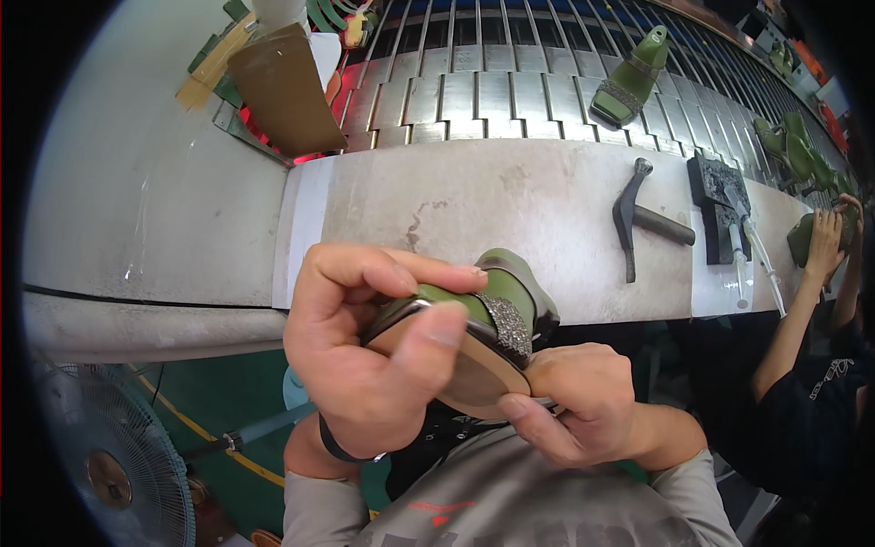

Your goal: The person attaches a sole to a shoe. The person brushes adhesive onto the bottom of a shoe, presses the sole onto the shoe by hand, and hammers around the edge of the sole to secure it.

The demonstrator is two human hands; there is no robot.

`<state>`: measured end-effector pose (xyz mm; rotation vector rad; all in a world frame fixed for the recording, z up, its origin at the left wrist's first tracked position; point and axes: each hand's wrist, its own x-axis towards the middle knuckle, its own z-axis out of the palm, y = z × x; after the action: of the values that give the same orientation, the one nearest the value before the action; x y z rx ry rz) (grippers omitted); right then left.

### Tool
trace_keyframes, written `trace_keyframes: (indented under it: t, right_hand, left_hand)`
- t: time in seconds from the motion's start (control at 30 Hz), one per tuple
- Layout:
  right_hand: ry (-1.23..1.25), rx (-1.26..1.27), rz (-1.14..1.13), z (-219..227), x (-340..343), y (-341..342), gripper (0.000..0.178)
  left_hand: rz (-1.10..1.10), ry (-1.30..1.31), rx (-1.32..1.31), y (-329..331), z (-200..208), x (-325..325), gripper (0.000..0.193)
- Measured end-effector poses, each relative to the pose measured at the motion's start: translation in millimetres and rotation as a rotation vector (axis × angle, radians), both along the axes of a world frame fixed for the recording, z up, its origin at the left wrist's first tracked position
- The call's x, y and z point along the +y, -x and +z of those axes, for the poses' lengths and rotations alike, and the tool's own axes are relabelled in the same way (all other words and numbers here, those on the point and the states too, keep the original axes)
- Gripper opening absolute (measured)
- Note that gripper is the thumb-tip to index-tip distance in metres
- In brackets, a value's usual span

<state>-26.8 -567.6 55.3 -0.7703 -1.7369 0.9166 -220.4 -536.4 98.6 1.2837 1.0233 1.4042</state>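
Note:
Over the near edge of the bench I hold a sandal (507, 326) built on a green shoe last (503, 276). It is tilted so that its tan sole (478, 374) faces me, and a glittering strap runs across the last. My left hand (369, 356) is closed round one end, thumb on the sole side and fingers over the top. Pinching the sole's edge beside the strap is my right hand (583, 401), thumb below and curled fingers above. Whether a small tool is in the right hand's pinch, I cannot tell.
A hammer (627, 214) lies on the bench, left of a black block (715, 187) with syringes (740, 260). Another green last with a sandal (631, 80) rests on the metal slatted conveyor (474, 100). A co-worker's hand (825, 239) works at far right. A fan (114, 465) stands lower left.

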Motion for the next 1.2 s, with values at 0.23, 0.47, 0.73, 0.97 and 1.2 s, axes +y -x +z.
trace_keyframes:
  t: [0.23,0.47,0.73,0.97,1.2]
  right_hand:
    - [0.040,-0.022,-0.029,10,3,-2,0.016]
    - [0.436,0.139,-0.025,9,44,-17,0.024]
    - [0.738,0.400,0.081,36,32,-35,0.032]
    - [0.735,0.409,0.069,7,40,-31,0.034]
    - [0.730,0.412,0.100,6,39,-26,0.035]
  left_hand:
    - [-0.009,-0.212,0.342,3,2,10,0.032]
    - [-0.259,0.098,-0.187,-22,15,87,0.029]
    - [-0.370,0.081,-0.165,-37,3,116,0.032]
    - [-0.357,0.058,-0.169,-39,-1,120,0.031]
    - [-0.362,0.089,-0.175,-32,-2,119,0.033]
